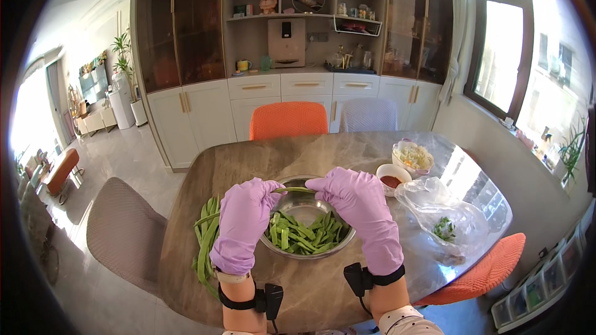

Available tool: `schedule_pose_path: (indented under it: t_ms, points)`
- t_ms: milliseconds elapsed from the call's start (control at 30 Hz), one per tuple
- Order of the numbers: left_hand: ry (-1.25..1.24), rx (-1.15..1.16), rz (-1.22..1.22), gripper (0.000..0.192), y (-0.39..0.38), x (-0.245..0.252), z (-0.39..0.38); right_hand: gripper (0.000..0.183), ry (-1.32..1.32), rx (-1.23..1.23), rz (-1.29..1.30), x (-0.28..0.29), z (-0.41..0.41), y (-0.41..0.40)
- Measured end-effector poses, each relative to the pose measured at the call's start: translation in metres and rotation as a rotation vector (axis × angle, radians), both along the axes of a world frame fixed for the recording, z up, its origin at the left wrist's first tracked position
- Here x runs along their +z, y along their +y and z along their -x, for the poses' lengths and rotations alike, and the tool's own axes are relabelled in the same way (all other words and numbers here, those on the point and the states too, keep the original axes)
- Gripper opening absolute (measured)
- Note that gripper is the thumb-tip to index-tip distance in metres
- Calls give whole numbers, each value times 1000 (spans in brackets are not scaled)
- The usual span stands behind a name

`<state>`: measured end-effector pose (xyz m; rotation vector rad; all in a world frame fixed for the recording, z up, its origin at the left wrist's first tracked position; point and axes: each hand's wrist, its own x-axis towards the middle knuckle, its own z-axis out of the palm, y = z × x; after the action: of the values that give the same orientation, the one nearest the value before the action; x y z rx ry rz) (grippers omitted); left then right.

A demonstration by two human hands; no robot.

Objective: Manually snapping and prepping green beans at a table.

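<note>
Both hands wear lilac disposable gloves. A long flat green bean (298, 189) is stretched between them above a stainless steel bowl (336, 252). Its left end is pinched by my left hand (244, 216), its right end by my right hand (356, 209). Cut bean pieces (302, 235) lie in the bowl, mostly in its near half. Whole flat green beans (207, 242) are piled on the table just left of my left hand, which hides part of them. Black straps with small boxes circle both wrists.
On the stone-patterned table (307, 295), right of the bowl, stand a bowl of red powder or sauce (391, 181) and a bowl of pale shredded food (413, 157). A clear plastic bag (442, 209) with green herbs lies nearer. Chairs (288, 120) surround the table.
</note>
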<state>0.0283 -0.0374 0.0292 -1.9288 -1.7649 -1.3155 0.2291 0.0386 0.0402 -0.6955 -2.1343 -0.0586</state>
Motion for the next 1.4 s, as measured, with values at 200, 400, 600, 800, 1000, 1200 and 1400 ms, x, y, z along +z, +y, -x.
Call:
schedule_pose_path:
  t_ms: [200, 400, 600, 800, 1000, 1200, 1400]
  points:
    - [121, 74, -28, 10, 3, 1, -7, 13, -8, -52, 18, -11, 1, 8]
    - [-18, -48, -77, 9, 13, -9, -3, 20, -146, -126, -66, -12, -2, 11]
    - [-566, -415, 118, 17, 10, -7, -16, 21, 212, 170, -102, 0, -6, 2]
    - [-1001, -876, 245, 21, 16, -1, -21, 15, 315, 251, 54, 0, 3, -4]
    - [-1361, -1094, -82, 31, 18, 1, -16, 17, 71, 83, 542, 3, 1, -6]
    - [-1822, -1304, -359, 29, 37, -18, 15, 21, -54, 156, 460, -6, 16, -1]
    - [-1956, -1317, -487, 29, 41, -27, 34, 21, -57, 209, 531, -5, 22, -11]
